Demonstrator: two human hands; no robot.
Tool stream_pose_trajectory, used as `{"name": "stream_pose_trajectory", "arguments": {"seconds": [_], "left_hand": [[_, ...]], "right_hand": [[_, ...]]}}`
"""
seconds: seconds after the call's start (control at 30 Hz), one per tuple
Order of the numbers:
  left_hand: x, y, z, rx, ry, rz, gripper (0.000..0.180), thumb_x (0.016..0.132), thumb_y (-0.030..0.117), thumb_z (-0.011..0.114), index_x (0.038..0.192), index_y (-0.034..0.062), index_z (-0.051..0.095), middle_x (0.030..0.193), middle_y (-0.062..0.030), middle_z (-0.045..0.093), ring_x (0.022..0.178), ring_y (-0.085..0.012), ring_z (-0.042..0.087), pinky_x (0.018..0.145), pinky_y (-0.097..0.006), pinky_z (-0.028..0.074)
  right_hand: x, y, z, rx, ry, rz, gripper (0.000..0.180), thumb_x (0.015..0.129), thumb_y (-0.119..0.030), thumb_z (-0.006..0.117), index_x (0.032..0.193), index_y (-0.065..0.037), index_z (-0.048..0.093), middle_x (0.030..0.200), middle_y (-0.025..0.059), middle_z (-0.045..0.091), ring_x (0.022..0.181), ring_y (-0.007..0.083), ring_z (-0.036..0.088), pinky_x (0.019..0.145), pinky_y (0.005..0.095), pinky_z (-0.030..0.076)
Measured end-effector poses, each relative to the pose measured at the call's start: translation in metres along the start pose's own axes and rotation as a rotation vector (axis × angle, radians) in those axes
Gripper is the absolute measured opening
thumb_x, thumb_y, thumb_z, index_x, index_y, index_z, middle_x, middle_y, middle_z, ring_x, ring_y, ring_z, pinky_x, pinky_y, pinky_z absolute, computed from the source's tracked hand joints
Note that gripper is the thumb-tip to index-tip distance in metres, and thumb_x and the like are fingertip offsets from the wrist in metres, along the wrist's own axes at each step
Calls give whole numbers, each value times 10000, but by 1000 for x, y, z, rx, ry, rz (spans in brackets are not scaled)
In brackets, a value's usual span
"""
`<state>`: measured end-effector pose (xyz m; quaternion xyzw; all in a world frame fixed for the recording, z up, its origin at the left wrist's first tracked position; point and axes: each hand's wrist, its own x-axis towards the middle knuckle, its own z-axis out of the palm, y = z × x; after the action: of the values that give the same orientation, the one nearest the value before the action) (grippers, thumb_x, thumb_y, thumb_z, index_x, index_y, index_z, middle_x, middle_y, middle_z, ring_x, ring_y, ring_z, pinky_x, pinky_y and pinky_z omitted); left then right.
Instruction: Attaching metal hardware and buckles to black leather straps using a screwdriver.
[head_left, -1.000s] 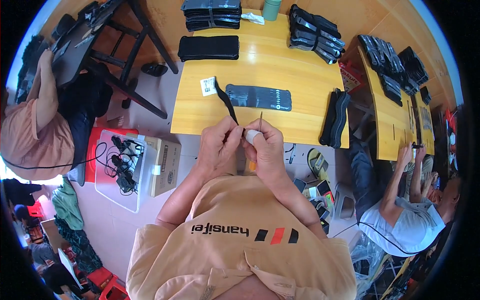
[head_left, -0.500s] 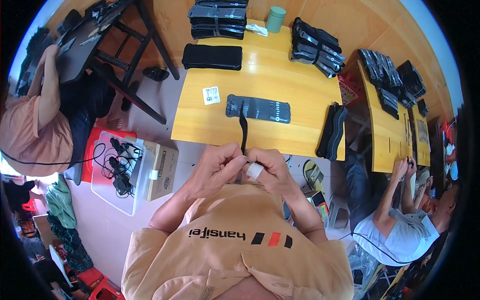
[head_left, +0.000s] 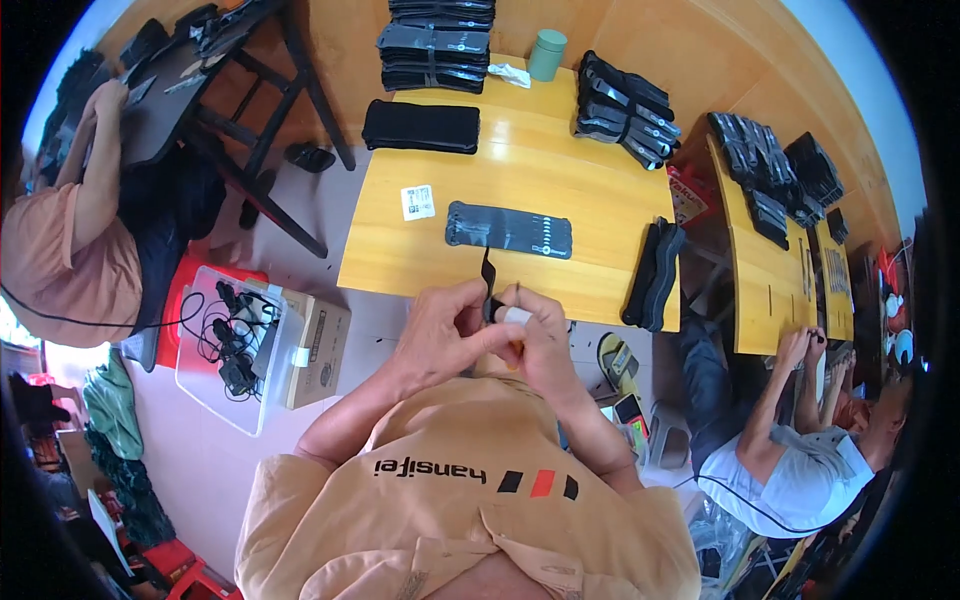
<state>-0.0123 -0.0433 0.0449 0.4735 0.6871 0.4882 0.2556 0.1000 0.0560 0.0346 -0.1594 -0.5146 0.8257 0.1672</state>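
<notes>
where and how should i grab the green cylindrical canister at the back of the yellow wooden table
Probably around the middle of the green cylindrical canister, coming from the front right with the right hand: it stands upright, its round side suits wrapped fingers, a crumpled white tissue lies on its left, and the brown wall is behind.

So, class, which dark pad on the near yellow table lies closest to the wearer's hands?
The flat pad near the front middle of the table, showing white marks toward its right end; the others lie farther off, toward the sides and back.
</notes>
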Motion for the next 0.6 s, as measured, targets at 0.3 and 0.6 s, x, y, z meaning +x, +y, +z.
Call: {"name": "stream_pose_trajectory", "arguments": {"seconds": [0.3,0.6], "left_hand": [[1,-6,6,-507,-21,-218,326,898,204,496,624,28,476,506,-1,442,468,-54,386,432,-223,300],[-20,-71,-99,-1299,486,-351,292,908,193,465,627,113,456,473,81,303,378,-26,287,325,-190,189]], "right_hand": [[-1,10,-7,363,-67,83,156,855,-155,432,740,-58,473,571,32,470,392,60,333,361,195,240],[-21,-22,-90,1044,281,-1,247,919,-266,424,745,-94,455,556,-30,335,398,39,300,338,191,255]]}}
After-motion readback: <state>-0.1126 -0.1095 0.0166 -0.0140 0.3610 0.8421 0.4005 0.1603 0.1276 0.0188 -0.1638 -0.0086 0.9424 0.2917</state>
